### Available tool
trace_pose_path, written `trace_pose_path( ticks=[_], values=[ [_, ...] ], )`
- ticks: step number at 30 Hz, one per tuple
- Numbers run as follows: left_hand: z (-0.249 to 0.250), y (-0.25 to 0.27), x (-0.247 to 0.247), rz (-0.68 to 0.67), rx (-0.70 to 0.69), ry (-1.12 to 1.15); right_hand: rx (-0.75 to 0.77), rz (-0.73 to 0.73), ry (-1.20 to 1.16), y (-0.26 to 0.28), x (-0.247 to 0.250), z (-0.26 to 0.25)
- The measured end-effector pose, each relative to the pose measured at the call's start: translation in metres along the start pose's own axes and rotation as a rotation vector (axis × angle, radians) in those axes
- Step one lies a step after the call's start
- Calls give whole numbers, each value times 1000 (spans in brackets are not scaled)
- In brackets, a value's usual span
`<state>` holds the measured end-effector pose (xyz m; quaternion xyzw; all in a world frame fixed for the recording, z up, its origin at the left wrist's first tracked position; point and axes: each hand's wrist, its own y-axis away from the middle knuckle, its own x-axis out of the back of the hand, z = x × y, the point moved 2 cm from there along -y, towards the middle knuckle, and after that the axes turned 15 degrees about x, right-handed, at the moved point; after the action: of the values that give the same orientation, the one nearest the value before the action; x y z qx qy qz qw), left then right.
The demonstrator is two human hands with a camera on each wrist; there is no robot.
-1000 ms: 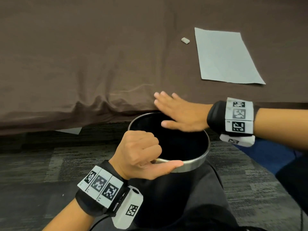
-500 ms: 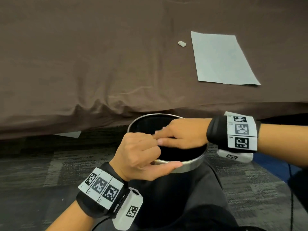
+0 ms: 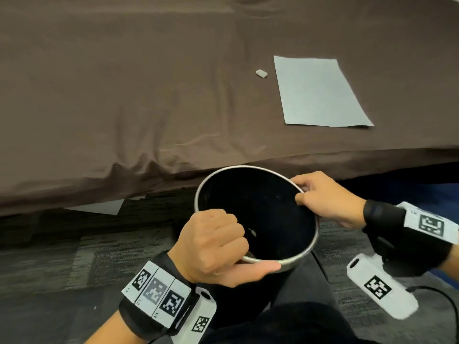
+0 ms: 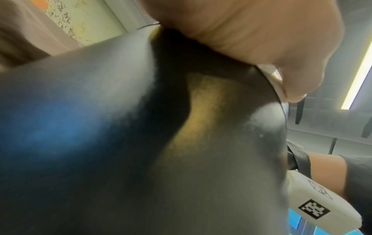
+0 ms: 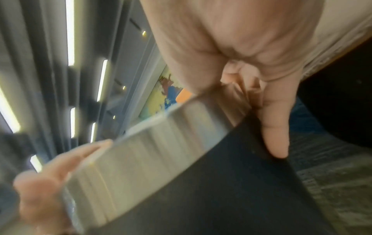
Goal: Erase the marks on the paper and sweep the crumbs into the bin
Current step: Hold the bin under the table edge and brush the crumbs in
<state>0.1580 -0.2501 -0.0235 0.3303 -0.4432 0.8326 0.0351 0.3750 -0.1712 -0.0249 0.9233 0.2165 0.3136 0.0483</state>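
A round black bin [image 3: 308, 247] with a metal rim is held below the table's front edge. My left hand [image 3: 218, 247] grips its near rim, fingers curled inside and thumb along the outside. My right hand [image 3: 320, 197] grips the far right rim, thumb inside. In the left wrist view the bin's dark wall [image 4: 120, 143] fills the picture under my left hand [image 4: 251, 31]. The right wrist view shows the metal rim [image 5: 153, 143] with my right hand [image 5: 231, 55] on it. The sheet of paper [image 3: 318, 93] lies flat on the brown tablecloth, with a small eraser [image 3: 261, 73] just left of it.
The brown tablecloth [image 3: 124, 95] covers the table and hangs over its front edge. A scrap of paper [image 3: 99, 207] lies on the grey carpet under the table's edge. A few pale bits [image 3: 252, 232] show inside the bin.
My right hand left the table edge, passed over the bin's mouth and now grips the bin's right rim. The left hand kept its grip on the near rim.
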Motion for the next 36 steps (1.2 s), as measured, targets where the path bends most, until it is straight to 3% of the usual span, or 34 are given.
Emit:
trace_pose_path(
  ticks=[6, 9, 13, 18, 23, 27, 31, 36],
  values=[
    [5, -4, 12, 87, 27, 123, -6, 37, -150, 25, 9, -12],
    [2, -19, 33, 188, 160, 200, 32, 79, -157, 39, 21, -24],
    [-24, -56, 52, 241, 379, 24, 117, 145, -176, 61, 44, -44],
    [-74, -86, 20, 23, 532, -190, 166, 228, -197, 87, 83, -59],
    [-109, -104, -31, -239, 659, -461, 95, 382, -203, 111, 116, -43],
    [-141, -103, -60, -304, 742, -636, 4, 477, -217, 132, 130, -16],
    [-166, -88, -73, -361, 914, -662, -126, 545, -281, 153, 131, 21],
    [-172, -88, -78, -402, 906, -674, -285, 604, -357, 167, 115, 75]
  ],
)
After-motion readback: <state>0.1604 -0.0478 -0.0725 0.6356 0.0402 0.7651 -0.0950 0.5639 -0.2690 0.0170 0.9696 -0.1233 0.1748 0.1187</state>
